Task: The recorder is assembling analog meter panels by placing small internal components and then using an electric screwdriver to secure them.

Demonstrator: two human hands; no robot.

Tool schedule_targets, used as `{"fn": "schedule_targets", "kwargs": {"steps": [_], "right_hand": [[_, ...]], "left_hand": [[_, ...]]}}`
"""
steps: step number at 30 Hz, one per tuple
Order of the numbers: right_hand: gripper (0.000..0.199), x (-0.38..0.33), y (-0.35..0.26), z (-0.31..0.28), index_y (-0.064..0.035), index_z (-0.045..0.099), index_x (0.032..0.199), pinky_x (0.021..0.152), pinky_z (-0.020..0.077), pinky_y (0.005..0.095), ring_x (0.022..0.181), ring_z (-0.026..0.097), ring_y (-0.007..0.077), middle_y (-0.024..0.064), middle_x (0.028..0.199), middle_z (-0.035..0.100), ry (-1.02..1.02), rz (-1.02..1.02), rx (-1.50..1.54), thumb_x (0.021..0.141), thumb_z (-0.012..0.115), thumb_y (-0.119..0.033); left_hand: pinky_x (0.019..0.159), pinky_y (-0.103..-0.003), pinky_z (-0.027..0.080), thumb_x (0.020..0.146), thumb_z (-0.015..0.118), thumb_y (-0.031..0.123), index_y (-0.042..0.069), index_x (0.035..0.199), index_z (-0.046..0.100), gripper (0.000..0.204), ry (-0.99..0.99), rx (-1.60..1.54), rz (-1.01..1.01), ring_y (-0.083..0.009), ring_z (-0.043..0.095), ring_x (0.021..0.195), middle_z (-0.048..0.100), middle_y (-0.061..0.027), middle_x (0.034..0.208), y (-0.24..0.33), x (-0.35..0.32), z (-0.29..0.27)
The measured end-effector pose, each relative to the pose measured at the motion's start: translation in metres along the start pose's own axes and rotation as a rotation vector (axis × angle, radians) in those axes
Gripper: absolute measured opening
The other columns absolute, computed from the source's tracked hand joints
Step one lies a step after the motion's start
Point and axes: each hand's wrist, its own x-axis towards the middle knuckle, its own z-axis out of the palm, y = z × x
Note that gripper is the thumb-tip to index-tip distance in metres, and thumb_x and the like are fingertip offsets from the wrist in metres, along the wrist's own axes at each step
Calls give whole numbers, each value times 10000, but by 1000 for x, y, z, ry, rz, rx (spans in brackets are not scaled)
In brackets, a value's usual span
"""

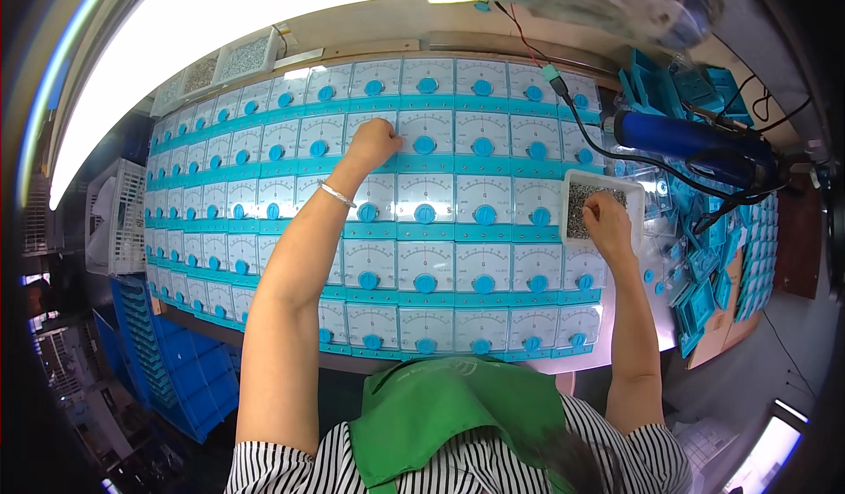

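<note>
Rows of panel meters [426, 191] with white dial faces, teal bases and round blue knobs cover the table in front of me. My left hand [374, 144] is closed above a meter in the second row from the back. Whatever its curled fingers hold is hidden. On the right a white tray [569, 229] full of small grey metal pieces [580, 203] rests over the edge of the meter rows. My right hand [609, 223] is at this tray, fingertips pinched together over the pieces. I cannot make out anything between them.
A blue cylindrical tool [695, 146] with a black cable [588, 133] lies at the right. Beyond it are heaped teal plastic housings [700, 305]. White bins [246, 56] of small parts stand at the back left. At the far left are a white basket [117, 212] and blue crates [180, 366].
</note>
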Motion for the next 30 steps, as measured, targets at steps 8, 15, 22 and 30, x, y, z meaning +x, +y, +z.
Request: {"fn": "schedule_targets", "kwargs": {"steps": [8, 15, 22, 30], "right_hand": [[80, 3, -2, 0, -46, 630, 871, 722, 474, 439, 829, 616, 355, 148, 868, 651, -68, -5, -82, 806, 640, -92], [31, 18, -43, -6, -9, 610, 843, 595, 478, 274, 648, 618, 137, 72, 741, 639, 151, -12, 483, 823, 596, 11], [91, 83, -124, 83, -22, 676, 887, 628, 497, 323, 658, 630, 213, 102, 733, 648, -133, -165, 617, 821, 616, -38], [116, 117, -147, 129, -30, 707, 889, 777, 508, 411, 848, 634, 338, 149, 910, 667, -228, -319, 275, 827, 618, -70]], "left_hand": [[543, -275, 476, 890, 657, 237, -5, 896, 664, 242, -138, -731, -154, -141, 609, 625, 642, -59, 734, 0, -25, -7], [709, -270, 606, 957, 528, 44, -44, 1090, 580, 167, -218, -1522, -323, -203, 692, 843, 675, -143, 956, -2, -89, -9], [697, -268, 590, 930, 599, 74, 16, 973, 628, 78, -292, -1505, -292, -165, 669, 807, 675, -102, 898, 11, -111, 8], [671, -267, 595, 933, 594, 84, 22, 967, 620, 76, -158, -1446, -352, -169, 678, 758, 678, -94, 867, -5, -133, -4]]}}
